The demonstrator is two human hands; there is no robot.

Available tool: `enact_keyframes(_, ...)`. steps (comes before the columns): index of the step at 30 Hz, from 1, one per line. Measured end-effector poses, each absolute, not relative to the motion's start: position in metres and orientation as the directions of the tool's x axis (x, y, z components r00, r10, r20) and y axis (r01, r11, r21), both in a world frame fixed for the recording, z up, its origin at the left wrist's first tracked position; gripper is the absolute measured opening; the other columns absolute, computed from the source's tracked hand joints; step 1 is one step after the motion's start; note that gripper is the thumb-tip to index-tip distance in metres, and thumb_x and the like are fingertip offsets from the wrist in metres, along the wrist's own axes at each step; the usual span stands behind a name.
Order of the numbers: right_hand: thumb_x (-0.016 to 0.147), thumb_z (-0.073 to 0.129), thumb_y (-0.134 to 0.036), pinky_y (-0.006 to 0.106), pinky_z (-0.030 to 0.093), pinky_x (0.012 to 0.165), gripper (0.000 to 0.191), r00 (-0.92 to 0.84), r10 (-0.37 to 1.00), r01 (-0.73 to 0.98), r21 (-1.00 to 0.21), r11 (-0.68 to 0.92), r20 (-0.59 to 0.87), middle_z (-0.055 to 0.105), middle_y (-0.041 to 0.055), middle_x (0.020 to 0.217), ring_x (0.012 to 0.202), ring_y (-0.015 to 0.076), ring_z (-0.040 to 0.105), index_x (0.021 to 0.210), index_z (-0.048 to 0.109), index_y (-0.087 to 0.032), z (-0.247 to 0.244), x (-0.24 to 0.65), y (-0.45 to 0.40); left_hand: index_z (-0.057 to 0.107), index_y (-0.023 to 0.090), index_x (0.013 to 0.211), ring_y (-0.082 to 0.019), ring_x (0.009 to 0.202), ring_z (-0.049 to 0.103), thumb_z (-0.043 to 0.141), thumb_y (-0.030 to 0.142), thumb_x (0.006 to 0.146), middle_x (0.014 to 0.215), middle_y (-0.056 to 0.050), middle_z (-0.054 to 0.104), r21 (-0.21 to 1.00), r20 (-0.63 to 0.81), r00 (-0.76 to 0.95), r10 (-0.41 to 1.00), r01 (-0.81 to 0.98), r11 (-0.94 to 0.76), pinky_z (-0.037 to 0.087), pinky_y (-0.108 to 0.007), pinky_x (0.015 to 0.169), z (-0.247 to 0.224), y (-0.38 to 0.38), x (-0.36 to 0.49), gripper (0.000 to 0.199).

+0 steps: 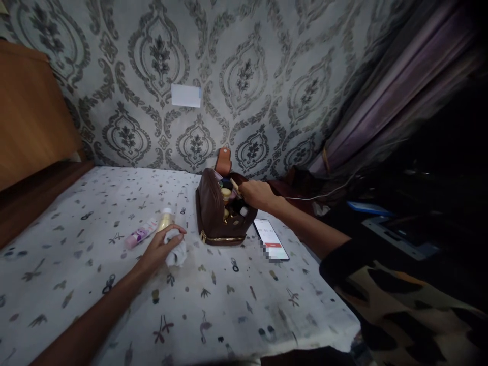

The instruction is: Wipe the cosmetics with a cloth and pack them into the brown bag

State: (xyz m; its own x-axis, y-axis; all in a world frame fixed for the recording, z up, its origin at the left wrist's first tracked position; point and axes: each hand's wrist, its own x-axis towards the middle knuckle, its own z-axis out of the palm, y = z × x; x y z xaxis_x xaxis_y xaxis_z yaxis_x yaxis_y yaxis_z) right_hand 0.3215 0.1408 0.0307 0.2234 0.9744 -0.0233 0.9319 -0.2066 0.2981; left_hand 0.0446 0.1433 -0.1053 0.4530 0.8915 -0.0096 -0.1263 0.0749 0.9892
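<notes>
My left hand (162, 246) rests low over the table, its fingers curled round a crumpled white cloth or tissue (176, 254). Just beyond it are a bottle of pale yellow liquid with a white cap (165, 218) and a pink and purple tube (139, 234). A brown cosmetic bag (210, 208) stands unzipped, packed with several small bottles and jars. At the bag's right side, my right hand (257, 194) is closed, its fingertips over the opening. A slim tan piece (235, 186) shows beside those fingers; whether they grip it is unclear.
A lit phone (271, 239) lies right of the bag on the patterned white tablecloth (206, 315). An orange-brown leather case (223, 161) is behind the bag, near the wallpapered wall. A white cable (324, 195) runs rightward. Wooden furniture (34, 112) borders the left.
</notes>
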Motion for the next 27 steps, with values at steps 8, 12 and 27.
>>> enact_keyframes(8, 0.092, 0.048, -0.019, 0.034, 0.049, 0.083, 0.036, 0.199, 0.98, 0.946, 0.262, -0.191, -0.006, 0.069, 0.0139, 0.119, 0.109, 0.0283, 0.066, 0.123, 0.066, -0.023, 0.029, 0.33, 0.134, 0.068, 0.018, 0.085, -0.01, 0.053, 0.049, 0.082, 0.044, 0.063, 0.063, 0.003, 0.054, 0.97, 0.012, 0.295, 0.955, -0.236, 0.061, 0.035, -0.019, 0.048, -0.096, 0.154, 0.036, 0.036)
enact_keyframes(12, 0.092, 0.046, -0.019, 0.035, 0.048, 0.078, 0.036, 0.23, 0.972, 0.947, 0.218, -0.236, 0.054, 0.071, 0.0148, 0.113, 0.103, 0.0304, 0.067, 0.121, 0.067, -0.024, 0.027, 0.329, 0.128, 0.068, 0.017, 0.084, -0.008, 0.051, 0.046, 0.081, 0.039, 0.062, 0.059, 0.005, 0.052, 0.936, 0.062, 0.1, 0.993, -0.352, -0.022, 0.033, -0.018, 0.046, -0.084, 0.172, 0.025, 0.034)
enact_keyframes(27, 0.095, 0.042, -0.026, 0.031, 0.052, 0.085, 0.033, -0.278, 0.908, 0.74, -0.533, 0.41, 0.313, 0.073, 0.009, 0.106, 0.091, 0.0191, 0.069, 0.113, 0.068, -0.018, -0.073, 0.222, 0.071, 0.063, 0.018, 0.107, -0.018, 0.081, 0.058, 0.053, 0.033, 0.088, 0.102, -0.006, 0.065, 0.773, 0.379, 0.212, 0.901, 0.463, -0.434, 0.046, -0.028, 0.075, -0.109, 0.226, 0.016, 0.027)
